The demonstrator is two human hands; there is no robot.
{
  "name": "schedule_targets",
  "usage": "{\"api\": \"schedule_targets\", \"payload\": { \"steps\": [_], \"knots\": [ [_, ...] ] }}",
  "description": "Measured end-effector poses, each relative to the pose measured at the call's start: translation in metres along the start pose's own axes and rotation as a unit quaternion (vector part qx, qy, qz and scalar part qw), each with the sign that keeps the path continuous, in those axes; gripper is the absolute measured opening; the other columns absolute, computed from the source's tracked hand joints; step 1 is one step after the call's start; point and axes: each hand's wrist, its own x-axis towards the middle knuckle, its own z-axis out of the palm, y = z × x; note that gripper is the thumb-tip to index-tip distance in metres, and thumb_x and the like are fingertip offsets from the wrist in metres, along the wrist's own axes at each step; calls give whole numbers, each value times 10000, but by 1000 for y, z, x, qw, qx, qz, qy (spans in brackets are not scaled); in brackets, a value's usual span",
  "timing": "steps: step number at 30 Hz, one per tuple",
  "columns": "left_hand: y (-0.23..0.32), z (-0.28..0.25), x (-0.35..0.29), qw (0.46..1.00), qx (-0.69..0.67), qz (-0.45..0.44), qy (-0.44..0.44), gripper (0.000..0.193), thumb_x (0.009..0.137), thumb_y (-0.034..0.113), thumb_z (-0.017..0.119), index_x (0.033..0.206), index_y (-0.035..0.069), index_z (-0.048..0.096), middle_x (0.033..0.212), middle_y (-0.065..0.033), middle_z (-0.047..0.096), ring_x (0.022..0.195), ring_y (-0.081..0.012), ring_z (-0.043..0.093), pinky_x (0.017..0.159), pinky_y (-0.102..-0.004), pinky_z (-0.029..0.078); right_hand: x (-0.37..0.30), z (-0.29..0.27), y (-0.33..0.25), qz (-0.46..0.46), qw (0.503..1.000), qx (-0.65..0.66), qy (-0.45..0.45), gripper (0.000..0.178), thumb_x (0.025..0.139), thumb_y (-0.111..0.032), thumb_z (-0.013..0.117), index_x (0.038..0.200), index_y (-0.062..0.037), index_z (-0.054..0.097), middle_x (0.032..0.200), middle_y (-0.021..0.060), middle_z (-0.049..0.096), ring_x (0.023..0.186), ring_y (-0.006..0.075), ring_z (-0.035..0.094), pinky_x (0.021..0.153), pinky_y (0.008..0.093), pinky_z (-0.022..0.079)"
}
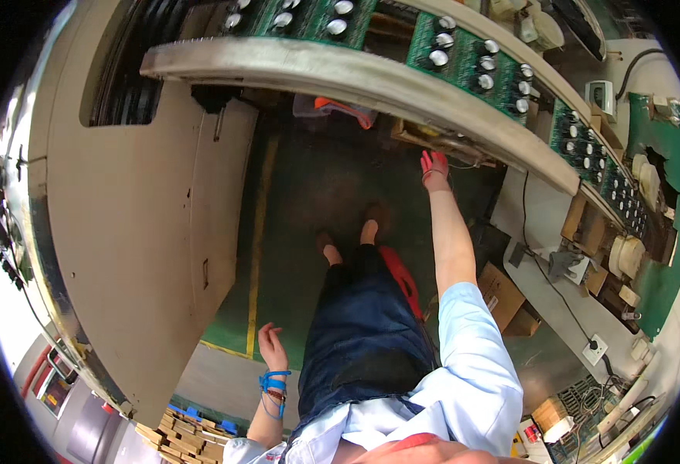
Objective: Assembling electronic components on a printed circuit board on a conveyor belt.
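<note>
My right hand [434, 170] is stretched far out, red-tipped, just under the pale rail of a conveyor [340, 73] that carries green circuit boards [471, 58] with round silver parts. It is close to a wooden box [433, 139] below the rail; whether it grips anything is not clear. My left hand [272, 346] hangs at my side with fingers loosely apart and holds nothing. A blue wrist strap [274, 383] is around that wrist. I stand in a dark blue skirt and light blue shirt.
A large beige machine cabinet [146, 232] stands on the left. The green floor has a yellow line [259, 247]. A red stool [402, 278] is by my legs, a cardboard box [502, 294] to the right, a workbench [572, 255] with cables and a socket beyond.
</note>
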Motion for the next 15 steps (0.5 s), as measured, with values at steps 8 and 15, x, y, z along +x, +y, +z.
{"api": "schedule_targets", "payload": {
  "steps": [8,15],
  "knots": [
    [-41,-7,-4,1000,-4,-28,11,193,890,122,393,991,-9,493,885,-97,538,769,-158,546,723,-274,414,14,16,8,-106,992,-36,61,386,798,-72,538,1138,-166,382,1098,50,514,970,254,541,758,373,439],
    [-62,4,-3,997,-24,-73,9,183,885,95,380,1007,7,485,847,-88,550,806,-163,543,728,-271,411,94,6,9,-31,993,73,-83,494,778,-78,578,1215,-121,352,1178,71,450,1031,254,479,857,432,396]
  ]
}}
